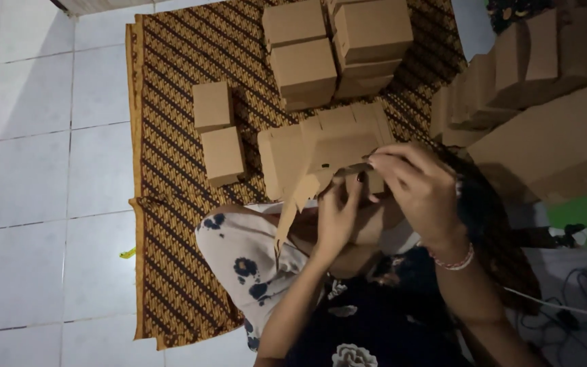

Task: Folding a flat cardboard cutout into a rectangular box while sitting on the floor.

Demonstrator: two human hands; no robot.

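At the centre of our view, we hold a half-folded brown cardboard box blank [321, 153] just above our lap, its flaps hanging loose toward six o'clock. Our left hand [338, 217] props it from beneath, its fingers [358, 182] closed on the lower edge, apparently to keep the panel steady. Our right hand [419, 187], a beaded bracelet [453, 261] on the wrist, comes over from three o'clock; its fingers pinch a small tab at the same edge, seemingly so the crease can be pressed against the support below.

At twelve o'clock from the blank, a stack of finished brown cardboard boxes [338, 51] sits on a brown and black patterned mat [171, 109]. At nine to ten o'clock, two small closed cardboard boxes [217, 132] lie side by side on the same mat, apart from the stack. At two o'clock a further heap of cardboard boxes [524, 75] leans together. White floor tiles [28, 170] lie beyond the mat at nine o'clock, with a small yellow scrap [127, 253] on them. Our knee wears white cloth with dark flower prints [246, 258].
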